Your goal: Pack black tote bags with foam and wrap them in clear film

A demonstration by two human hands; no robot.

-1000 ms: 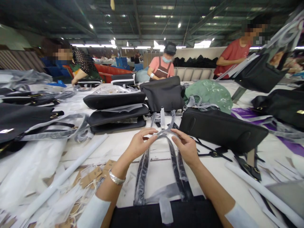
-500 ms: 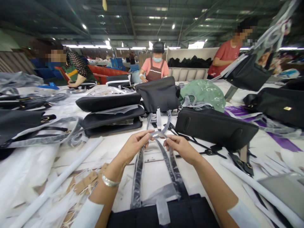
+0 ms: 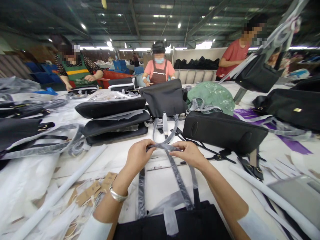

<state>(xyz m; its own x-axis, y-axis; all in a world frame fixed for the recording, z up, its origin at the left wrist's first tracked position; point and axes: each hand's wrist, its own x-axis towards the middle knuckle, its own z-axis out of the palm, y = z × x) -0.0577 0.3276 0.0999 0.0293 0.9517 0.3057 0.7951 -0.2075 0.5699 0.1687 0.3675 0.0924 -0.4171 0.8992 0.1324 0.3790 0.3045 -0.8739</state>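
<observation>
A black tote bag (image 3: 197, 223) lies at the bottom edge of the view, its two handles (image 3: 178, 178) wrapped in clear film and stretched away from me. My left hand (image 3: 137, 156) and my right hand (image 3: 189, 154) both pinch the top of the handles, fingers closed on the wrapped straps. A strip of tape (image 3: 170, 222) hangs over the bag's rim.
Stacked black bags (image 3: 112, 120) and a long black bag (image 3: 222, 130) lie just beyond my hands. White tubes (image 3: 55, 196) and paper tags (image 3: 92, 190) are to the left, another white tube (image 3: 272, 200) to the right. Three people work at the far side of the white table (image 3: 162, 180).
My hands have drawn the handle tops together and slightly toward me, flattening the loop. The person at far left has straightened up.
</observation>
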